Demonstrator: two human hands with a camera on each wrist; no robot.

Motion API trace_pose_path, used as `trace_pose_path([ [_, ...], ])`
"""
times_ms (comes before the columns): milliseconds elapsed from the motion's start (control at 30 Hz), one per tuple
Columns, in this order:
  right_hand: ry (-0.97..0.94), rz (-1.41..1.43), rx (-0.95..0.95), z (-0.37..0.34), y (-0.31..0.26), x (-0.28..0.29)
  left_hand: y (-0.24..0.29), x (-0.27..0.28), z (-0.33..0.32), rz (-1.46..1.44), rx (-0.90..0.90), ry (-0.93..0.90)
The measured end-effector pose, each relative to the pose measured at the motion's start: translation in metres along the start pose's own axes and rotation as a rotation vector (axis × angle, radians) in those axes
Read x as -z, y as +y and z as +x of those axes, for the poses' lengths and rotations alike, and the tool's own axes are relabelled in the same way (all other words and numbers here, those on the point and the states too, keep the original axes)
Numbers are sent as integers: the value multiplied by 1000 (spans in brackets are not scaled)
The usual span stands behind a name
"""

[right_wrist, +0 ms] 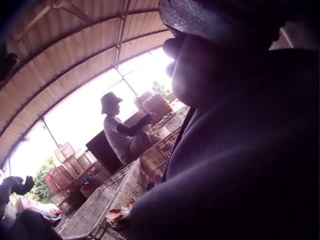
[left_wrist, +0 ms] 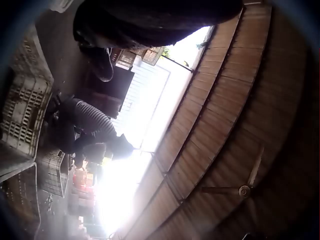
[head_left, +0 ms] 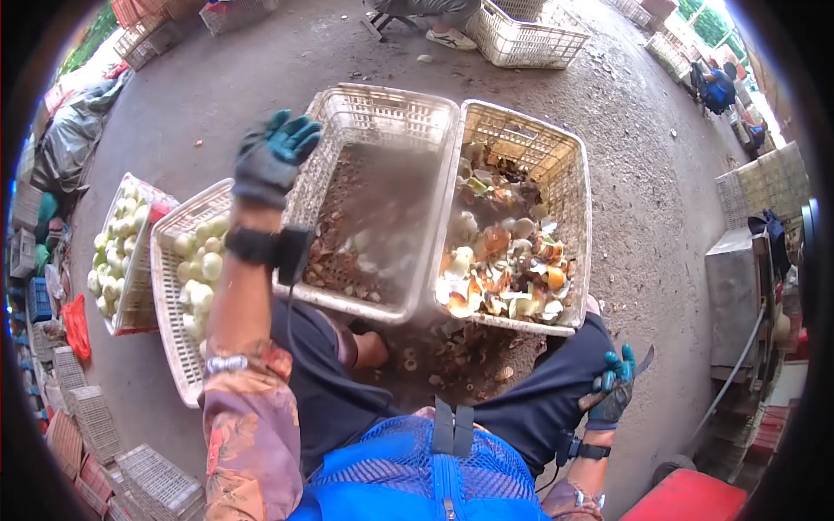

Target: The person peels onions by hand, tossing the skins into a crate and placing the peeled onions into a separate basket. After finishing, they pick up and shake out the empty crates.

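My left hand (head_left: 271,165), in a grey and teal glove, is raised over the left rim of the middle crate (head_left: 382,90) with its fingers spread and nothing in them. Scraps of onion skin (head_left: 326,273) lie on that crate's bottom. Beside my right thigh, my right hand (head_left: 613,395), gloved alike, holds a knife (head_left: 645,359); the blade points outward and the handle is hidden in the hand. Onion peels (head_left: 512,260) heap up in the right crate (head_left: 584,200). Pale peeled onions (head_left: 201,269) fill a crate (head_left: 161,295) under my left forearm.
Another crate of peeled onions (head_left: 122,247) stands at the far left. More peel scraps (head_left: 469,352) litter the ground between my legs. A red surface (head_left: 686,499) is close at lower right. A person in a striped shirt (right_wrist: 116,137) sits opposite, beyond the crates.
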State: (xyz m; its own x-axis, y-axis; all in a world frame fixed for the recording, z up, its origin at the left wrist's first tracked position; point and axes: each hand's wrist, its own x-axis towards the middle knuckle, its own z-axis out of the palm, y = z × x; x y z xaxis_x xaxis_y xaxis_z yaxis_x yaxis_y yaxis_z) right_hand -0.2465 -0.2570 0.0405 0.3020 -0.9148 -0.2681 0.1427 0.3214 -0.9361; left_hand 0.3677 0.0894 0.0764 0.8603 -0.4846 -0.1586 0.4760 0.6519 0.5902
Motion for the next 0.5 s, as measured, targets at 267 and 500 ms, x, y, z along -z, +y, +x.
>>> trace_pose_path([
  [267,255,-244,-54,-12,-20,-43,-193,70,154,950,274,71],
  [500,-38,44,-93,-4,-30,19,-386,229,272,1433,-209,-373],
])
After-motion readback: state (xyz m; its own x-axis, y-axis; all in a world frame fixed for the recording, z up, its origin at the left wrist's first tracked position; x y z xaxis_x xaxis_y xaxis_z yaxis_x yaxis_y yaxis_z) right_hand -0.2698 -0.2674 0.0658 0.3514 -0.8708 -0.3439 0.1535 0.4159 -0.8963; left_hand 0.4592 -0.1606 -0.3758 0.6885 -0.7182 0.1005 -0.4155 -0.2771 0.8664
